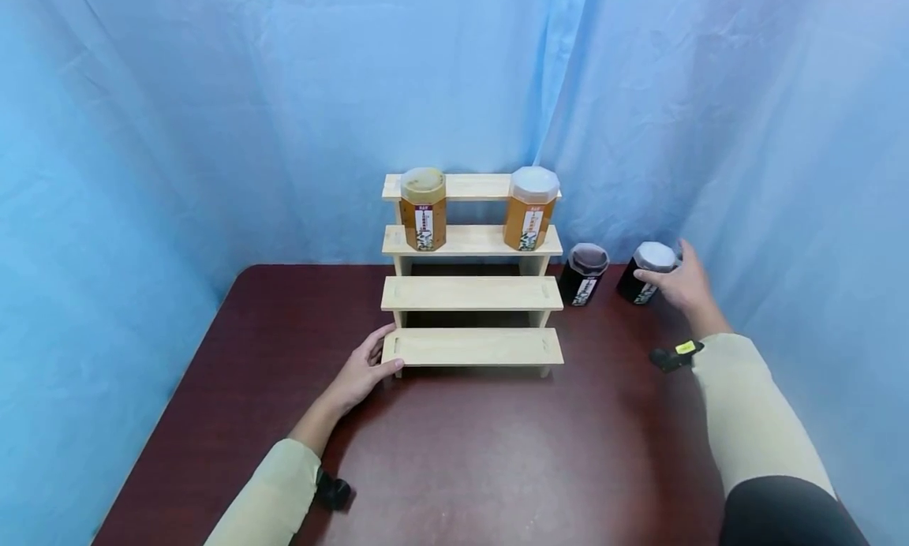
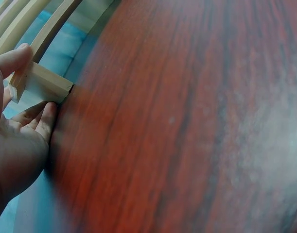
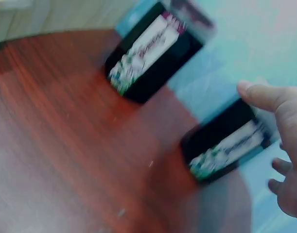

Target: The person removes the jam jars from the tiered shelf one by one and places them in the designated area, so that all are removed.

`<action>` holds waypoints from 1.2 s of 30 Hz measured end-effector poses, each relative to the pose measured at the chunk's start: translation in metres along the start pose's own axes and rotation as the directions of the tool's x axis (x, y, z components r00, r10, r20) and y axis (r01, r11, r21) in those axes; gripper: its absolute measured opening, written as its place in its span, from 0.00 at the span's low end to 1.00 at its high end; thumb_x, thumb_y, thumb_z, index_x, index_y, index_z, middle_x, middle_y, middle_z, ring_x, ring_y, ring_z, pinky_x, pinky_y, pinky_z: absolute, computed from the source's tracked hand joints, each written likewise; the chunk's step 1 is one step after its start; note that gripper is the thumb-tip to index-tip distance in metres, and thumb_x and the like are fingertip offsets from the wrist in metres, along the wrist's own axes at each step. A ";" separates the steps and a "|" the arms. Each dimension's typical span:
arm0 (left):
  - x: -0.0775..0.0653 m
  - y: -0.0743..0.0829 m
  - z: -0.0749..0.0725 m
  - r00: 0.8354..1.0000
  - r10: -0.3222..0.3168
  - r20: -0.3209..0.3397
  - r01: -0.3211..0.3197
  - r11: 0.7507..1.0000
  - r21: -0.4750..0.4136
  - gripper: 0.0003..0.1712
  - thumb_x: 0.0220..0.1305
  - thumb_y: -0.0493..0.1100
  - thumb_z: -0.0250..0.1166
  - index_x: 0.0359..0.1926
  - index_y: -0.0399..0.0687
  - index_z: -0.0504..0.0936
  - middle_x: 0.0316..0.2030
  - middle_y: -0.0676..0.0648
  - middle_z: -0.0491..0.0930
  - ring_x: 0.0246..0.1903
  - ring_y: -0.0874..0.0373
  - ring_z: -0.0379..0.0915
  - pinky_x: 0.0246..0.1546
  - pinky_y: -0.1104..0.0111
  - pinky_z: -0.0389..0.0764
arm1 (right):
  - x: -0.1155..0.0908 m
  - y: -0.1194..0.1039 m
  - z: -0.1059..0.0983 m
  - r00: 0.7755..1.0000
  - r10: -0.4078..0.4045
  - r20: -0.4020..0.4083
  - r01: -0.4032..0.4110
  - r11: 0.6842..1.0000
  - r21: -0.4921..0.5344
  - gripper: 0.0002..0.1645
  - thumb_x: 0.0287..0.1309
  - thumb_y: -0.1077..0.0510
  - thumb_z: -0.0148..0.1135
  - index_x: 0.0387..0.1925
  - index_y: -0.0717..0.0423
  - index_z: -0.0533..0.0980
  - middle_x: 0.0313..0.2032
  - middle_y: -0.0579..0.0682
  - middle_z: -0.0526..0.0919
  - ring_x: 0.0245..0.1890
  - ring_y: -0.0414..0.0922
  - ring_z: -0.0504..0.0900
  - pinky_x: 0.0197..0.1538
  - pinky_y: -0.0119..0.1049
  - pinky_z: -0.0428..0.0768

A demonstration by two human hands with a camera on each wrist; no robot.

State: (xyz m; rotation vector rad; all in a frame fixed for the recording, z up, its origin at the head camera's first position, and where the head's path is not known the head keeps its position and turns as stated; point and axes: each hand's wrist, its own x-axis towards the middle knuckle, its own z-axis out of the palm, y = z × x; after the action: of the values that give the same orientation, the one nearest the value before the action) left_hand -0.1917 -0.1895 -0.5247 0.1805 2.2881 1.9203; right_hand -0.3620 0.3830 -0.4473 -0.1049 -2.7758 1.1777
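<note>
Blur hides whether the right hand (image 1: 687, 286), spread open, touches the white-lidded jar (image 3: 223, 143); the left hand (image 1: 360, 375) grips the wooden rack (image 1: 472, 293). Blue curtains (image 1: 334, 104) back the glossy red-brown table (image 1: 469, 451).

My left hand (image 1: 360, 377) grips the left end of the wooden rack's (image 1: 472, 346) lowest step, thumb at its front edge, fingers tucked around the end. My right hand (image 1: 689, 286) is stretched out to the rack's right, thumb and forefinger spread apart. Bare wrists show beyond pale sleeves (image 1: 753, 420).
</note>
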 end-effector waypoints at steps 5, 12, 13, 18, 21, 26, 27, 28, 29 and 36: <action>-0.001 -0.003 0.001 1.000 0.006 -0.004 -0.006 1.000 -0.006 0.41 0.68 0.39 0.68 0.77 0.50 0.60 0.72 0.37 0.62 0.73 0.43 0.55 0.70 0.48 0.56 | -0.010 -0.049 -0.010 0.998 -0.048 -0.041 0.048 0.999 0.003 0.67 0.57 0.33 0.69 0.81 0.52 0.39 0.77 0.65 0.47 0.75 0.65 0.50 0.68 0.66 0.56; -0.003 0.000 0.001 1.000 -0.002 -0.005 0.001 1.000 -0.014 0.41 0.68 0.38 0.68 0.77 0.50 0.60 0.72 0.37 0.64 0.70 0.45 0.60 0.67 0.49 0.61 | -0.028 -0.126 0.009 0.986 -0.160 -0.041 0.165 0.964 0.209 0.57 0.60 0.42 0.71 0.81 0.46 0.49 0.77 0.55 0.55 0.75 0.55 0.57 0.71 0.55 0.61; -0.003 0.000 0.001 1.000 -0.004 -0.005 0.004 1.000 -0.016 0.41 0.68 0.38 0.68 0.77 0.50 0.60 0.71 0.37 0.64 0.70 0.45 0.60 0.67 0.50 0.61 | -0.031 -0.135 0.013 0.984 -0.177 -0.030 0.178 0.951 0.251 0.55 0.61 0.45 0.71 0.80 0.47 0.50 0.76 0.55 0.56 0.74 0.55 0.58 0.70 0.54 0.63; -0.003 -0.001 0.002 1.000 -0.005 -0.003 0.005 1.000 -0.019 0.41 0.68 0.37 0.67 0.77 0.51 0.59 0.71 0.37 0.65 0.69 0.45 0.61 0.66 0.50 0.63 | -0.043 -0.173 0.034 0.970 -0.242 0.018 0.217 0.896 0.387 0.52 0.62 0.49 0.71 0.79 0.48 0.54 0.73 0.55 0.62 0.72 0.52 0.64 0.67 0.54 0.68; -0.003 -0.001 0.002 1.000 -0.002 -0.005 0.002 1.000 -0.016 0.41 0.69 0.37 0.67 0.77 0.51 0.59 0.70 0.37 0.66 0.69 0.45 0.62 0.65 0.51 0.64 | -0.047 -0.192 0.045 0.962 -0.271 0.029 0.236 0.882 0.407 0.52 0.61 0.49 0.72 0.79 0.50 0.53 0.73 0.56 0.63 0.72 0.52 0.64 0.67 0.53 0.68; -0.001 -0.001 0.002 1.000 -0.003 -0.003 0.003 1.000 -0.010 0.41 0.69 0.38 0.67 0.77 0.51 0.59 0.70 0.37 0.66 0.68 0.45 0.62 0.65 0.51 0.64 | -0.048 -0.212 0.062 0.961 -0.275 0.036 0.229 0.859 0.459 0.55 0.60 0.50 0.73 0.80 0.50 0.52 0.72 0.56 0.63 0.71 0.54 0.64 0.67 0.53 0.68; -0.002 0.000 0.002 1.000 -0.001 -0.001 0.001 1.000 -0.008 0.41 0.69 0.38 0.67 0.77 0.51 0.59 0.70 0.37 0.66 0.68 0.45 0.62 0.65 0.52 0.65 | -0.048 -0.214 0.066 0.962 -0.273 0.032 0.227 0.854 0.467 0.55 0.60 0.51 0.73 0.80 0.49 0.52 0.71 0.55 0.63 0.71 0.54 0.65 0.67 0.53 0.69; -0.004 0.004 0.003 1.000 -0.005 0.003 0.005 1.000 -0.010 0.41 0.69 0.37 0.67 0.78 0.49 0.58 0.70 0.36 0.66 0.69 0.44 0.62 0.65 0.52 0.64 | -0.048 -0.216 0.069 0.961 -0.276 0.027 0.231 0.851 0.471 0.54 0.59 0.50 0.73 0.79 0.48 0.53 0.71 0.55 0.64 0.70 0.54 0.65 0.67 0.52 0.69; -0.004 0.005 0.003 1.000 -0.004 0.002 0.004 1.000 -0.012 0.41 0.69 0.37 0.67 0.78 0.49 0.59 0.70 0.36 0.66 0.69 0.44 0.62 0.65 0.51 0.64 | -0.047 -0.217 0.073 0.960 -0.279 0.021 0.235 0.846 0.479 0.54 0.59 0.51 0.74 0.79 0.48 0.54 0.70 0.55 0.64 0.70 0.54 0.66 0.67 0.52 0.69; -0.002 -0.001 0.002 1.000 0.000 -0.004 0.000 1.000 0.001 0.41 0.68 0.38 0.67 0.78 0.50 0.59 0.70 0.36 0.66 0.68 0.44 0.63 0.65 0.52 0.65 | -0.044 -0.218 0.093 0.960 -0.278 -0.039 0.261 0.833 0.487 0.51 0.58 0.52 0.75 0.77 0.48 0.58 0.66 0.56 0.68 0.65 0.54 0.70 0.65 0.51 0.71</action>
State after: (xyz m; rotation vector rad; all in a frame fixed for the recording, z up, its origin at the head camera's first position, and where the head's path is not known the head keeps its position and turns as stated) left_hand -0.1891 -0.1879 -0.5256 0.1769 2.2918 1.9206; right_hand -0.3346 0.1608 -0.3580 0.3482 -2.3152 1.7545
